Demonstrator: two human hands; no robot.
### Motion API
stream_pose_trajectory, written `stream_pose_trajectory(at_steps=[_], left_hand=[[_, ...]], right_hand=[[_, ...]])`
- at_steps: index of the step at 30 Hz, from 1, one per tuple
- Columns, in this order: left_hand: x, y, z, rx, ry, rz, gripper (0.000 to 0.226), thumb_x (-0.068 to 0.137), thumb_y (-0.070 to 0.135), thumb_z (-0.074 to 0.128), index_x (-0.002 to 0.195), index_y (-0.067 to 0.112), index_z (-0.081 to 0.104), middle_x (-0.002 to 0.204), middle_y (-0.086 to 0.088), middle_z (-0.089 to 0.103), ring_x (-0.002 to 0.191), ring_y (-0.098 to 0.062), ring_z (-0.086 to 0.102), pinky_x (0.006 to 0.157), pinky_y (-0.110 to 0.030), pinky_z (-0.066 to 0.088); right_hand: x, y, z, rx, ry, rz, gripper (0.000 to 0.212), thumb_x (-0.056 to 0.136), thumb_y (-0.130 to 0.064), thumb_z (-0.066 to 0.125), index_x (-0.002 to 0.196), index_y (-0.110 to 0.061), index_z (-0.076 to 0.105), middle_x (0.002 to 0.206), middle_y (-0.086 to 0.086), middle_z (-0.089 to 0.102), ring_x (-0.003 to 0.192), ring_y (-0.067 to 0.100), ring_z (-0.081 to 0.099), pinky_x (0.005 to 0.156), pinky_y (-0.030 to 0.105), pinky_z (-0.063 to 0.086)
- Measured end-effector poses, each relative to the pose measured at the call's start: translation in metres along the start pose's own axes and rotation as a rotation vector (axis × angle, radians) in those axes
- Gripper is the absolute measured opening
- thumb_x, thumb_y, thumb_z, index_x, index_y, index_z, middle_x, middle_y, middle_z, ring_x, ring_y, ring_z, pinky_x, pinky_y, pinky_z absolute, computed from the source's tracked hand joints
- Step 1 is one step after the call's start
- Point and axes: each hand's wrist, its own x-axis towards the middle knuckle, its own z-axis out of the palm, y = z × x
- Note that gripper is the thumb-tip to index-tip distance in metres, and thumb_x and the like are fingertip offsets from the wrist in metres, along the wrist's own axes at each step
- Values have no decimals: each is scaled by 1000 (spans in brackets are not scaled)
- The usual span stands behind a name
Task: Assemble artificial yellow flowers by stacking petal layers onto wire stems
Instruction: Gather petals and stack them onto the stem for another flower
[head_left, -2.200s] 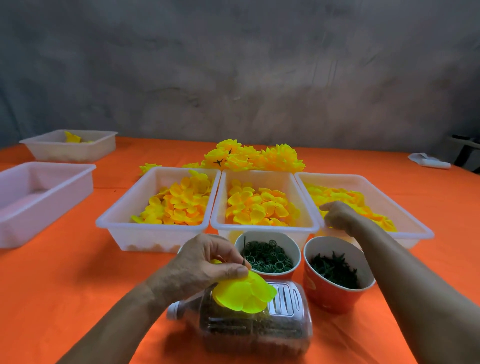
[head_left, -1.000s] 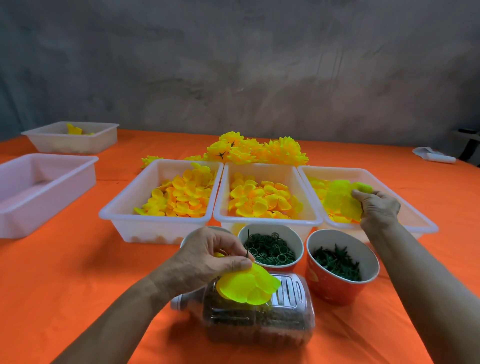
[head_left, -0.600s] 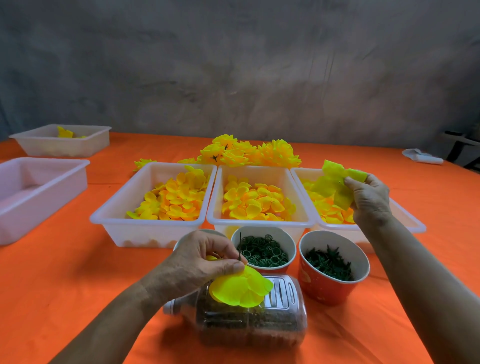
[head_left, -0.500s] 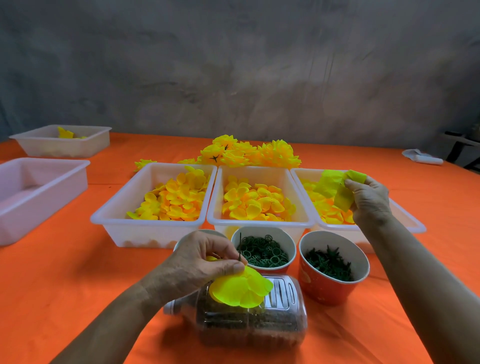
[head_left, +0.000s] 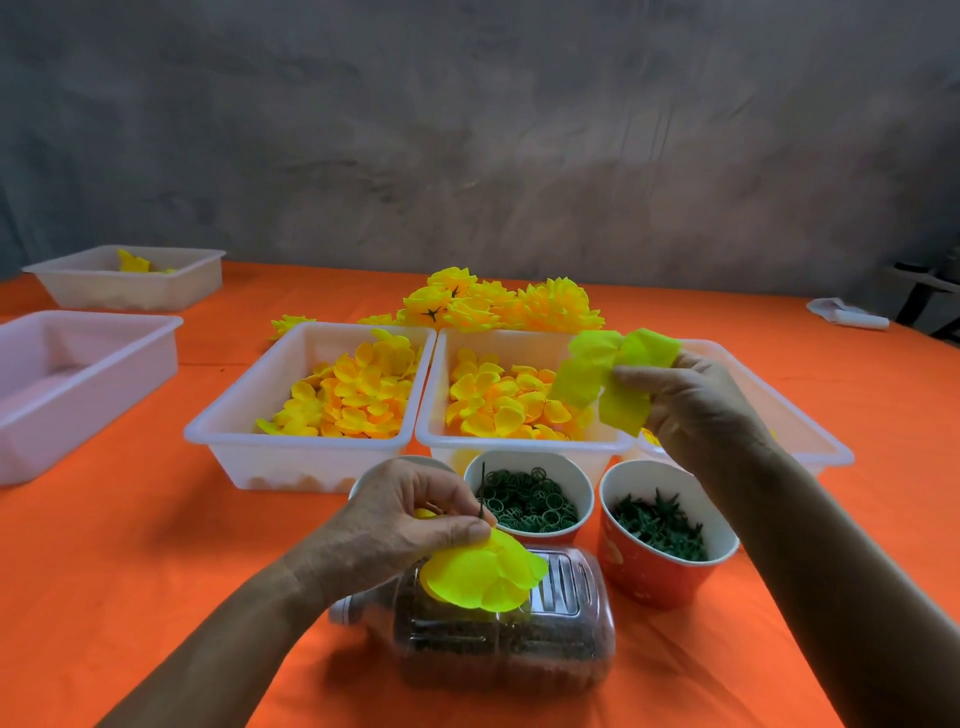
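Note:
My left hand (head_left: 400, 525) pinches a thin dark wire stem (head_left: 483, 491) that pokes up through a stack of yellow petal layers (head_left: 483, 574), held over a clear plastic jug. My right hand (head_left: 691, 400) pinches a loose, large yellow-green petal layer (head_left: 602, 379) in the air above the middle white bin (head_left: 524, 447) of orange-yellow petals. A left bin (head_left: 291, 452) also holds petals. The right bin (head_left: 826, 447) is largely hidden behind my right hand.
A clear jug (head_left: 498, 634) of dark stems lies on its side in front. Two cups hold green rings (head_left: 530, 506) and green star pieces (head_left: 660, 530). Finished yellow flowers (head_left: 498, 306) lie behind the bins. Two more white bins (head_left: 78, 384) (head_left: 130, 280) stand at the left on the orange cloth.
My right hand has lifted a petal layer out of the right bin and carried it left and nearer, over the middle bin. My left hand kept holding the stem and petals.

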Motion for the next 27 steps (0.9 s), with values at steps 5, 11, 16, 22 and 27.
stream_pose_trajectory(at_steps=[5,11,16,22,27], left_hand=[[0,-1,0,6,13,4,9,62,28,76,66,21,73,82,-6,73,76,-11,66,70,-27,52],[0,-1,1,23,22,10,15,63,30,76,70,17,75,83,-8,73,81,-19,66,74,-34,52],[0,0,1,28,14,22,25,64,29,76,75,6,74,81,-6,71,81,-23,64,74,-35,51],[-1,0,1,34,19,27,23,64,31,76,73,10,74,80,-4,70,81,-25,64,73,-35,51],[-2,-2,2,16,33,4,21,61,33,77,71,15,74,78,-1,71,77,-16,63,69,-30,49]], right_hand=[[-24,-4,27,0,-36,29,16,81,7,59,88,-6,62,72,9,67,57,17,65,51,27,55],[-45,-2,47,-31,-94,90,14,79,4,64,89,-6,60,63,5,67,51,14,63,44,24,51],[-53,0,57,-17,-133,131,15,78,7,63,80,-8,65,64,5,70,52,14,66,44,25,51],[-57,4,58,-67,-65,28,21,73,10,67,77,-10,67,64,4,71,56,16,67,49,29,56],[-62,14,65,-254,39,-297,23,74,5,73,70,-17,66,70,11,67,64,22,60,61,39,51]])
